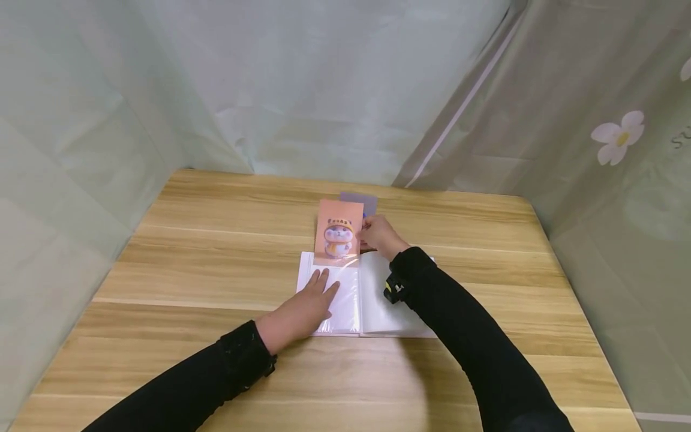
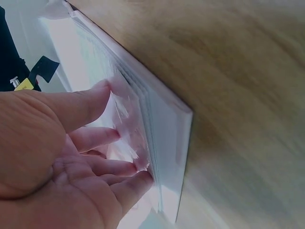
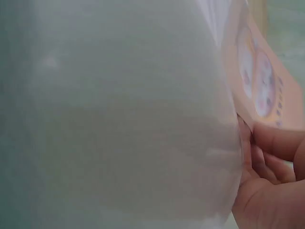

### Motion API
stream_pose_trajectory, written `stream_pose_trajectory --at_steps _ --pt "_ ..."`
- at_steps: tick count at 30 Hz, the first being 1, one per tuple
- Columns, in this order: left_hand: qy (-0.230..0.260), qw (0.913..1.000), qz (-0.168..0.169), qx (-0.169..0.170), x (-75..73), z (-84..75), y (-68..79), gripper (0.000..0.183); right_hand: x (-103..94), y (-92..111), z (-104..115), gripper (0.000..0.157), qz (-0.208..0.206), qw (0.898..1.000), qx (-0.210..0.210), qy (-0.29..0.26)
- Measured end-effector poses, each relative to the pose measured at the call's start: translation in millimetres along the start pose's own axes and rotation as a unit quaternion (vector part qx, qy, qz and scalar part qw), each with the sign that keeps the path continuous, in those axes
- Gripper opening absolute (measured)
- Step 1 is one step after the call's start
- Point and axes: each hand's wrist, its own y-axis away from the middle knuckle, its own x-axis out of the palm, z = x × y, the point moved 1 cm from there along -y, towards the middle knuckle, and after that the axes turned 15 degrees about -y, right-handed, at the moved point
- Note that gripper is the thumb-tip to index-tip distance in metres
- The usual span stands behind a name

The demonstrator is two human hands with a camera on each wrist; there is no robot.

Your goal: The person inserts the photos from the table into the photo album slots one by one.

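An open album (image 1: 345, 306) with clear sleeve pages lies on the table. At the top of its left page, an orange-pink card (image 1: 324, 240) with a cartoon animal in a yellow hat sits with its lower edge at the clear sleeve. My right hand (image 1: 382, 235) pinches the card's right edge between thumb and fingers; the same card (image 3: 286, 86) shows beside it in the right wrist view. My left hand (image 1: 302, 309) rests on the left page, fingers spread, and its fingertips touch the clear sleeve (image 2: 126, 112) in the left wrist view.
Behind the card, a greyish-purple card (image 1: 358, 198) lies partly hidden on the wooden table (image 1: 216, 252). Pale curtains (image 1: 324, 90) hang along the table's back and sides. In the right wrist view, the album's right page (image 3: 133, 119) bulges up close to the camera.
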Motion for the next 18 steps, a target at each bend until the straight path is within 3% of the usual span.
stream_pose_trajectory --at_steps 4,7,13,18 --pt "0.001 1.0 -0.004 -0.001 0.4 0.7 -0.1 0.057 2.0 1.8 1.6 0.011 0.043 0.995 -0.017 0.092" --pt "-0.004 1.0 -0.008 0.002 -0.4 1.4 0.0 0.057 2.4 1.8 4.7 0.005 0.057 0.988 -0.022 0.14" --pt "-0.012 0.9997 -0.019 0.005 1.0 2.2 0.4 0.057 4.0 -4.8 8.8 0.019 0.039 0.991 -0.011 0.129" --pt "-0.008 0.9998 -0.018 0.006 4.3 1.9 5.2 0.055 6.7 -14.2 11.1 0.037 -0.002 0.994 -0.058 0.093"
